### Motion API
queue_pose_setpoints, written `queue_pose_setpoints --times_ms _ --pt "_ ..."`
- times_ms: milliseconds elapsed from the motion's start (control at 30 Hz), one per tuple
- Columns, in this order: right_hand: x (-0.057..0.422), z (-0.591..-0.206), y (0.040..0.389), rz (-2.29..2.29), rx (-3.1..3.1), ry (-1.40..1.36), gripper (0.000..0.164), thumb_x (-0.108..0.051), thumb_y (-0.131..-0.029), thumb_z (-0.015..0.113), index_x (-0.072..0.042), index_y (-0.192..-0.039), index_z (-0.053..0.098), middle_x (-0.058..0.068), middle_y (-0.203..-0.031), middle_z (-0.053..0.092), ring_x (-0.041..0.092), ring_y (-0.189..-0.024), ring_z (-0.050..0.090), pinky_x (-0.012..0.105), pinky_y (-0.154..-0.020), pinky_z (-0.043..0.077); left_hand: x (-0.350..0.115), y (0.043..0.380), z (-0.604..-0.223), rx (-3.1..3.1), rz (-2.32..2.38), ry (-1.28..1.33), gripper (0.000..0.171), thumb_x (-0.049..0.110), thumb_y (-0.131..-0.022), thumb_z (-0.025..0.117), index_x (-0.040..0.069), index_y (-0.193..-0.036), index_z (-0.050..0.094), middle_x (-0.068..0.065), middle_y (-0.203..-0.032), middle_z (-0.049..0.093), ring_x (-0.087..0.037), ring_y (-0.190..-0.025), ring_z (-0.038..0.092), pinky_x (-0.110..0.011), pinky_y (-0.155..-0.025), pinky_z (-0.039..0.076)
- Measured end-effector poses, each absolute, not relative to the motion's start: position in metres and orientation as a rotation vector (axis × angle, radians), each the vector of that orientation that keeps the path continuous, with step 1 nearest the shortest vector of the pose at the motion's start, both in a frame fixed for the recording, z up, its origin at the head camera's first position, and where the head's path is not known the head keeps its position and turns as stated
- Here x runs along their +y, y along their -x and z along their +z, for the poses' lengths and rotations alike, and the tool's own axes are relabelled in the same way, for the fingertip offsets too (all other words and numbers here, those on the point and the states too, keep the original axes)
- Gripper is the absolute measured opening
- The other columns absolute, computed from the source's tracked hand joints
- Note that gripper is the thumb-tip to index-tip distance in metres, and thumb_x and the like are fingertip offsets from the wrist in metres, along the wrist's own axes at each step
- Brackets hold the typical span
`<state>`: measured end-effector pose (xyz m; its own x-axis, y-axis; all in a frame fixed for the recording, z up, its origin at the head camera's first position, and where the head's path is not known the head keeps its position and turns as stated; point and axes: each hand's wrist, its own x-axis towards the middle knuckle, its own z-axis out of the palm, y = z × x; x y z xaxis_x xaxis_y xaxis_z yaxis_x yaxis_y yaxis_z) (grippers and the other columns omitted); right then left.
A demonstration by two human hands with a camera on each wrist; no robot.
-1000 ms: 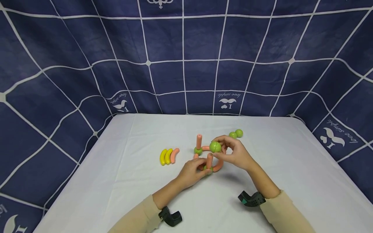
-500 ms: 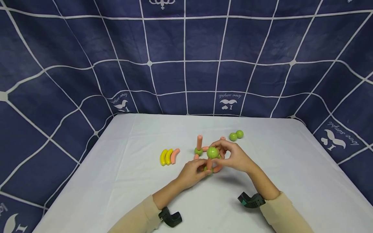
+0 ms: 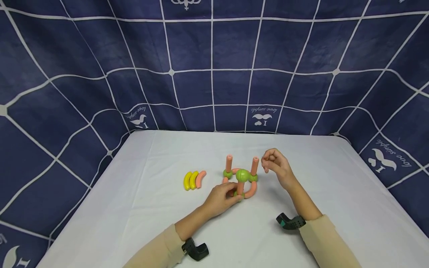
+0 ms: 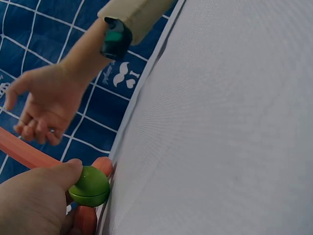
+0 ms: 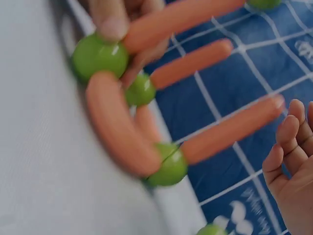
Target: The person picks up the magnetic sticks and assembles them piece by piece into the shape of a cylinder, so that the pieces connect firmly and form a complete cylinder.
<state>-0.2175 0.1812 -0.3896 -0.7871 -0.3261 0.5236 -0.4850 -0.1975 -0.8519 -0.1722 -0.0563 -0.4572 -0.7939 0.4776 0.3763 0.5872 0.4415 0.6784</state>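
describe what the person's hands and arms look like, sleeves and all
The left hand and right hand are bare, without gloves. The left sleeve and right sleeve are plain beige, ending short of the wrists. By the cuffs sit a black, bent left device and a similar right device with a green patch. No cables are visible.

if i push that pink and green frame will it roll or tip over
The frame would probably slide rather than roll, since curved sticks link its bottom balls. It looks fairly stiff, its posts standing straight. The ball atop the front post might make that corner slightly top-heavy.
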Motion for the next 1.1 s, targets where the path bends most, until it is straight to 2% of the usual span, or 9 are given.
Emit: queue_pose_setpoints --times_ms 133,267,367,533,767,1000,1100 --pt "0.187 -0.407 0.226 2.161 -1.973 -0.901 0.018 0.009 -0.088 0.046 0.02 -0.101 0.039 0.002 -0.083 0.057 0.011 -0.067 0.051 0.022 -0.061 0.044 -0.056 0.171 -0.457 -2.56 -1.289 0.949 0.021 0.022 -0.09 0.072 0.011 -0.107 0.067 0.005 -0.088 0.063 -0.01 -0.078 0.055 -0.022 -0.071 0.046" --pt "0.191 -0.424 0.233 2.072 -2.147 -0.851 0.025 0.008 -0.088 0.051 0.02 -0.108 0.043 0.004 -0.089 0.056 0.009 -0.077 0.053 0.02 -0.068 0.046 -0.055 0.171 -0.457 -2.551 -1.295 0.949 0.02 0.021 -0.09 0.072 0.011 -0.106 0.067 0.005 -0.087 0.062 -0.01 -0.077 0.055 -0.022 -0.071 0.046" --pt "0.19 -0.431 0.234 1.881 -2.347 -0.792 0.028 0.005 -0.086 0.06 0.015 -0.111 0.052 0.006 -0.093 0.058 0.009 -0.081 0.052 0.021 -0.071 0.044 -0.055 0.171 -0.458 -2.552 -1.304 0.946 0.021 0.021 -0.09 0.072 0.011 -0.107 0.068 0.005 -0.089 0.063 -0.01 -0.079 0.056 -0.022 -0.072 0.047" --pt "0.185 -0.426 0.226 1.645 -2.554 -0.758 0.025 0.001 -0.083 0.07 0.007 -0.106 0.063 0.009 -0.091 0.06 0.019 -0.078 0.053 0.028 -0.066 0.042 -0.055 0.17 -0.458 -2.547 -1.312 0.955 0.02 0.02 -0.09 0.072 0.011 -0.108 0.068 0.004 -0.09 0.064 -0.009 -0.08 0.057 -0.022 -0.073 0.048" --pt "0.174 -0.414 0.219 1.545 -2.687 -0.686 0.026 -0.005 -0.084 0.073 0.005 -0.107 0.066 0.007 -0.087 0.059 0.021 -0.078 0.049 0.03 -0.069 0.041 -0.058 0.174 -0.458 -2.508 -1.22 0.901 0.018 0.02 -0.088 0.074 0.011 -0.102 0.068 0.002 -0.097 0.067 -0.011 -0.083 0.057 -0.024 -0.076 0.049" --pt "0.185 -0.45 0.241 1.504 -2.694 -0.604 0.03 -0.015 -0.081 0.08 -0.003 -0.105 0.067 0.004 -0.087 0.061 0.021 -0.079 0.051 0.029 -0.068 0.042 -0.059 0.177 -0.459 -2.501 -1.227 0.85 0.027 0.02 -0.088 0.074 0.009 -0.112 0.067 0.001 -0.095 0.065 -0.015 -0.084 0.056 -0.028 -0.076 0.047" --pt "0.186 -0.452 0.24 1.497 -2.701 -0.596 0.029 -0.017 -0.081 0.08 -0.004 -0.104 0.067 0.004 -0.085 0.06 0.02 -0.078 0.05 0.03 -0.066 0.042 -0.06 0.177 -0.461 -2.497 -1.224 0.823 0.03 0.02 -0.088 0.073 0.008 -0.114 0.066 0.002 -0.091 0.062 -0.016 -0.085 0.055 -0.029 -0.076 0.046"
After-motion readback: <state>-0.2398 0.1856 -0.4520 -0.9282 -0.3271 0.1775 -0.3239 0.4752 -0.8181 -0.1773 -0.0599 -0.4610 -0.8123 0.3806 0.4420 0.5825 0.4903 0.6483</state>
